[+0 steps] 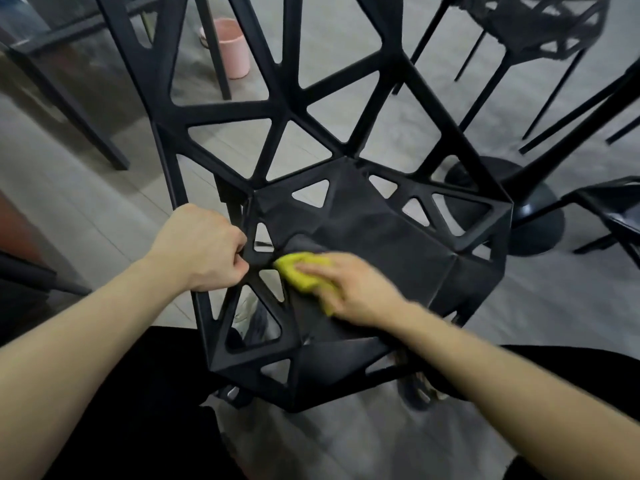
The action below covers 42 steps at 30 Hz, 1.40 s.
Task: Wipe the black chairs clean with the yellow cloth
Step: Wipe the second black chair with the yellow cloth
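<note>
A black chair point(391, 237) with triangular cut-outs fills the middle of the view, its seat just below me and its lattice back rising away. My left hand point(201, 247) grips the seat's left edge bar, fingers curled round it. My right hand point(349, 289) holds a bunched yellow cloth point(301, 271) and presses it on the left part of the seat. The right hand is blurred, and part of the cloth is hidden under it.
A second black lattice chair point(540, 26) stands at the far right, with thin black legs. A round black table base point(533, 216) sits right of the seat. A pink bucket point(232, 46) stands on the grey floor behind the chair back. Dark table legs point(69, 98) are at left.
</note>
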Available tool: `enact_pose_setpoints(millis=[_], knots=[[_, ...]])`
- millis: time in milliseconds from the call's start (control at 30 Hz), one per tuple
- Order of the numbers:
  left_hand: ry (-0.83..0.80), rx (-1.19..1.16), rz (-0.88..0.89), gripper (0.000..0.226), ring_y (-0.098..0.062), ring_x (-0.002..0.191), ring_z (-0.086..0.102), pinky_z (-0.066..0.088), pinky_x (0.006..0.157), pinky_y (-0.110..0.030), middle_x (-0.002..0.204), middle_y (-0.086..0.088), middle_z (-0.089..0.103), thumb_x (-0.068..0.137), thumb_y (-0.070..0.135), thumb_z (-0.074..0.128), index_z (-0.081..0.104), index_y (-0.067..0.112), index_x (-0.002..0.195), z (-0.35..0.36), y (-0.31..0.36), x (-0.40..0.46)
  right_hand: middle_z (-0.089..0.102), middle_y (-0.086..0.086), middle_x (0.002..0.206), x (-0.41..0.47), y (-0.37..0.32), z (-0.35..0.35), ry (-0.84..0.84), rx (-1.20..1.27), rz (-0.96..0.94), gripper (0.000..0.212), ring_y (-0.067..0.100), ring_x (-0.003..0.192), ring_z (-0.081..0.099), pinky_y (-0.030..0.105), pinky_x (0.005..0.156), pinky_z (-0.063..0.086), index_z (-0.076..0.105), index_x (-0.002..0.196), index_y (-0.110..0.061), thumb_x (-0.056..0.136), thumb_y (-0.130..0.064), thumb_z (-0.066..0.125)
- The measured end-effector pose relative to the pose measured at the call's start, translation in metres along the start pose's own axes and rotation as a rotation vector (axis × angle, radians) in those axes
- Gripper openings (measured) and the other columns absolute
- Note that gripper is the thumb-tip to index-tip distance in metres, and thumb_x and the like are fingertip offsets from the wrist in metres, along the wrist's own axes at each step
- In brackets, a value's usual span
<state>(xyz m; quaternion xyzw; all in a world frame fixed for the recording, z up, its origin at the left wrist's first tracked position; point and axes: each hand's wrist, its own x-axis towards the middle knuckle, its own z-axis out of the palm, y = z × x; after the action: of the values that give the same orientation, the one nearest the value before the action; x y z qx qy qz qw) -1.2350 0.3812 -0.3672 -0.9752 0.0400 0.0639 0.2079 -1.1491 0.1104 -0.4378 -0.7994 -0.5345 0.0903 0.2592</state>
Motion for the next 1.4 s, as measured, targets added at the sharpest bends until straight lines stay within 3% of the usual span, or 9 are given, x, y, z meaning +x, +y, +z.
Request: enact_pose_setpoints(millis=[167, 433, 600, 700, 800, 933, 1167, 1267, 1400], knots=[[0.010, -0.090, -0.022, 0.044, -0.018, 0.078, 0.065, 0.039, 0.062, -0.030, 0.080, 0.010, 0.067, 0.076, 0.052, 0.033, 0.072, 0.035, 0.087, 0.005, -0.002, 0.003, 0.040, 0.011, 0.167, 0.008, 0.102, -0.041, 0.196, -0.135, 0.619, 0.052, 0.028, 0.160, 0.026, 0.044, 0.131, 0.022, 0.050, 0.155, -0.033, 0.104, -0.029, 0.053], [-0.008, -0.088, -0.047, 0.040, -0.018, 0.075, 0.068, 0.050, 0.064, -0.029, 0.075, 0.009, 0.068, 0.082, 0.052, 0.039, 0.075, 0.039, 0.094, 0.007, -0.003, 0.006, 0.054, 0.012, 0.154, -0.047, -0.067, 0.035, 0.039, 0.014, 0.127, 0.052, 0.028, 0.148, 0.044, 0.035, 0.125, 0.034, 0.056, 0.151, -0.033, 0.100, -0.026, 0.060], [0.084, -0.075, -0.045, 0.038, -0.022, 0.084, 0.067, 0.052, 0.071, -0.034, 0.085, 0.009, 0.070, 0.101, 0.047, 0.040, 0.076, 0.035, 0.097, 0.009, 0.008, -0.005, 0.053, 0.013, 0.156, -0.089, 0.063, -0.045, 0.293, -0.161, 0.623, 0.053, 0.033, 0.151, 0.043, 0.045, 0.125, 0.036, 0.057, 0.148, -0.036, 0.096, -0.037, 0.045], [0.088, -0.195, 0.033, 0.044, -0.027, 0.098, 0.069, 0.052, 0.086, -0.040, 0.100, 0.003, 0.074, 0.104, 0.047, 0.035, 0.075, 0.030, 0.107, 0.008, 0.044, -0.020, 0.049, 0.019, 0.156, -0.094, 0.044, -0.037, 0.433, -0.131, 0.804, 0.046, 0.037, 0.149, 0.042, 0.048, 0.119, 0.038, 0.058, 0.147, -0.033, 0.102, -0.031, 0.057], [0.011, -0.280, 0.130, 0.058, -0.030, 0.109, 0.068, 0.052, 0.092, -0.044, 0.113, -0.003, 0.073, 0.099, 0.044, 0.024, 0.072, 0.022, 0.123, 0.006, 0.086, -0.024, 0.065, 0.017, 0.138, -0.095, -0.041, 0.025, 0.470, -0.151, 0.488, 0.036, 0.038, 0.132, 0.058, 0.043, 0.111, 0.044, 0.071, 0.133, -0.027, 0.100, -0.040, 0.062], [-0.063, -0.439, 0.038, 0.041, -0.032, 0.126, 0.062, 0.052, 0.102, -0.047, 0.133, -0.007, 0.066, 0.104, 0.027, 0.043, 0.063, 0.020, 0.140, -0.004, 0.110, -0.009, 0.058, 0.015, 0.150, -0.126, -0.070, 0.047, 0.326, -0.127, 0.052, 0.034, 0.033, 0.145, 0.050, 0.040, 0.124, 0.035, 0.071, 0.137, -0.019, 0.107, -0.032, 0.064], [-0.298, -0.578, 0.128, 0.082, -0.024, 0.161, 0.031, 0.037, 0.125, -0.047, 0.177, 0.002, 0.024, 0.098, 0.057, 0.070, 0.027, 0.048, 0.167, -0.016, 0.133, 0.020, 0.034, 0.007, 0.167, -0.155, 0.049, -0.006, 0.950, 0.147, 0.939, 0.046, 0.026, 0.155, 0.033, 0.054, 0.123, 0.037, 0.050, 0.154, -0.038, 0.109, -0.042, 0.048], [-0.405, -0.591, 0.147, 0.105, -0.027, 0.163, 0.026, 0.029, 0.130, -0.044, 0.181, -0.001, 0.013, 0.089, 0.056, 0.083, 0.014, 0.054, 0.168, -0.023, 0.133, 0.047, 0.024, 0.009, 0.172, -0.137, -0.018, 0.041, 1.065, 0.099, 0.878, 0.045, 0.028, 0.161, 0.023, 0.056, 0.127, 0.030, 0.053, 0.154, -0.031, 0.109, -0.026, 0.055], [-0.501, -0.470, 0.181, 0.113, -0.028, 0.160, 0.032, 0.033, 0.122, -0.036, 0.178, -0.003, 0.022, 0.082, 0.054, 0.090, 0.020, 0.046, 0.170, -0.044, 0.139, 0.064, 0.027, 0.013, 0.172, -0.163, -0.077, 0.097, 0.900, 0.044, 0.601, 0.049, 0.037, 0.162, 0.019, 0.063, 0.126, 0.027, 0.059, 0.151, -0.022, 0.105, -0.008, 0.064]])
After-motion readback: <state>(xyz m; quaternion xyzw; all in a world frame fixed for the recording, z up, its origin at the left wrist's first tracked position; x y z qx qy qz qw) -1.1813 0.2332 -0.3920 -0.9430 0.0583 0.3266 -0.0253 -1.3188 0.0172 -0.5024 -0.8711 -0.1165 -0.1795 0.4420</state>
